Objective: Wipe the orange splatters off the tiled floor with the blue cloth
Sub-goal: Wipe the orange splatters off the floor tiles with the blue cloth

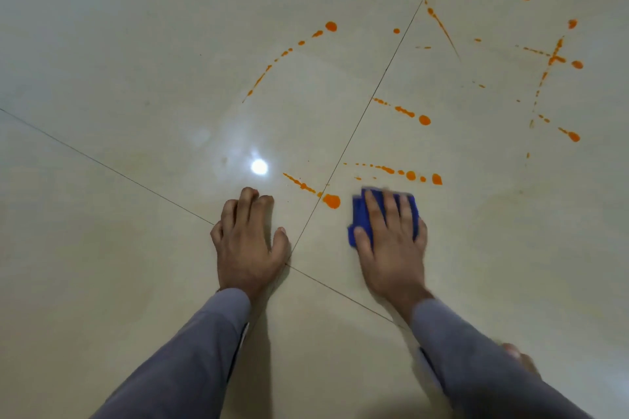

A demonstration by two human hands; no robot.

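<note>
- Our right hand (391,235) presses the folded blue cloth (360,214) flat, fingers spread; left hand (250,241) braces on the glossy beige tiled floor (119,61).
- Orange splatters (332,201) fill centre and upper right; we judge wiping barely begun.

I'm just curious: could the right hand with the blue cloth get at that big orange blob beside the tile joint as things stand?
Probably yes. The right hand presses the blue cloth flat on the floor, and the big orange blob lies just to its left with bare tile between. The left hand rests farther left, out of the way.
</note>
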